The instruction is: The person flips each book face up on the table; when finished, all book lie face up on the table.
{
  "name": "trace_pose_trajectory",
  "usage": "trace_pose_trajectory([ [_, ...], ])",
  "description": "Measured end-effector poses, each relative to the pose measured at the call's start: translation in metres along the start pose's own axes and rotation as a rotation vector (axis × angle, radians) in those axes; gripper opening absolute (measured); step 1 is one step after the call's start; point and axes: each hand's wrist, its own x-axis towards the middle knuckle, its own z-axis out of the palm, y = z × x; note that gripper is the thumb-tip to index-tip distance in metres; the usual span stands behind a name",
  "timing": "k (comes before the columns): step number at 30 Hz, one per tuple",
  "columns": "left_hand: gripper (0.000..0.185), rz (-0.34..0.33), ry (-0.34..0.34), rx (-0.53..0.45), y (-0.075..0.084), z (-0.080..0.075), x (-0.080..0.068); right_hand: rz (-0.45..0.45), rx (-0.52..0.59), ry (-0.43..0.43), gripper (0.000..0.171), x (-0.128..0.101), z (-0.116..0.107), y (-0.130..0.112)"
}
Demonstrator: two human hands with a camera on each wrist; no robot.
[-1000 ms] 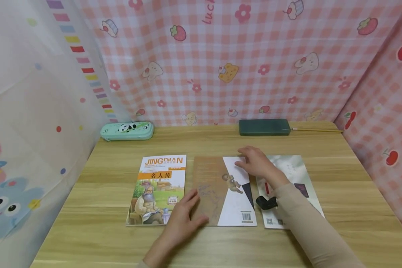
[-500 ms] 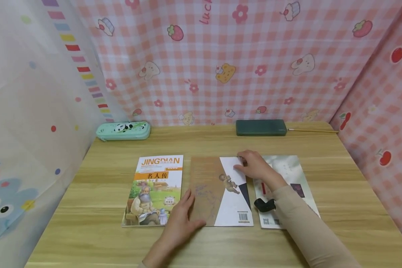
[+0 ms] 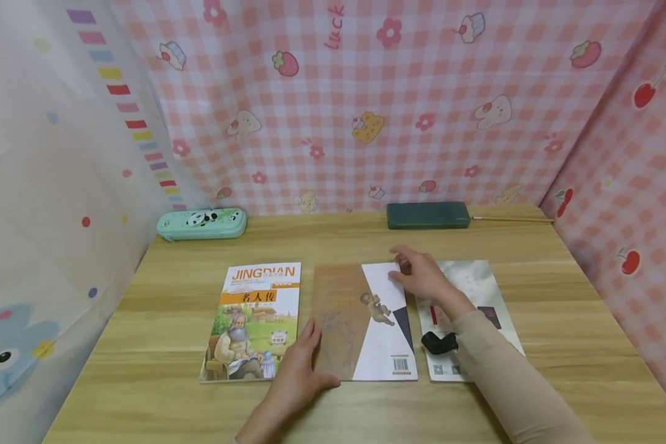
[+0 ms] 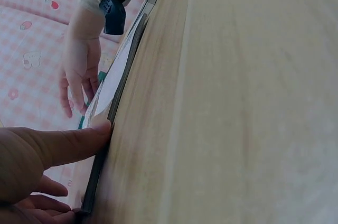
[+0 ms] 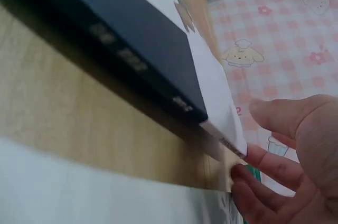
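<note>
Three thin books lie side by side on the wooden table. On the middle book (image 3: 361, 333), brown and white with a printed baby figure and a barcode, both hands are at work. My left hand (image 3: 295, 373) touches its lower left corner, thumb along the front edge and fingers by the left side. At the upper right corner is my right hand (image 3: 424, 280), fingers loosely bent around the edge. The right wrist view shows a fingertip (image 5: 259, 158) right at that corner, thumb raised. In the left wrist view the thumb (image 4: 87, 142) presses the book's edge.
A book titled JINGDIAN (image 3: 255, 327) lies left; a pale book (image 3: 494, 290) lies right, partly under the sleeve (image 3: 505, 364). Behind are a mint panda pencil case (image 3: 202, 224), a dark green case (image 3: 427, 215) and a thin yellowish stick (image 3: 513, 219). Checked cloth (image 3: 333, 92) hangs behind the table.
My left thumb has moved down onto the middle book's front edge. The right hand's fingers have closed in slightly around the upper right corner. The head view has shifted a little.
</note>
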Motion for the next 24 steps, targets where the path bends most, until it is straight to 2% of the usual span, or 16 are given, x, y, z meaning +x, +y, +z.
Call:
trace_pose_trajectory([
  [9,0.101,0.006,-0.002,0.005,-0.002,0.0,-0.003,0.001,0.128,0.05,0.033,-0.002,0.002,0.011],
  [11,0.101,0.005,-0.004,0.002,-0.003,0.0,-0.003,-0.015,0.156,0.035,0.034,-0.002,0.001,0.014],
  [15,0.104,-0.005,-0.014,-0.013,-0.003,0.0,-0.003,-0.054,0.178,-0.057,0.042,-0.004,-0.005,0.018],
  [19,0.112,-0.008,-0.027,-0.017,-0.004,0.0,-0.003,-0.107,0.107,-0.121,0.051,-0.005,-0.014,0.021],
  [24,0.106,0.051,-0.05,0.017,-0.005,-0.001,-0.001,-0.17,0.002,-0.096,0.05,-0.005,-0.022,0.026],
])
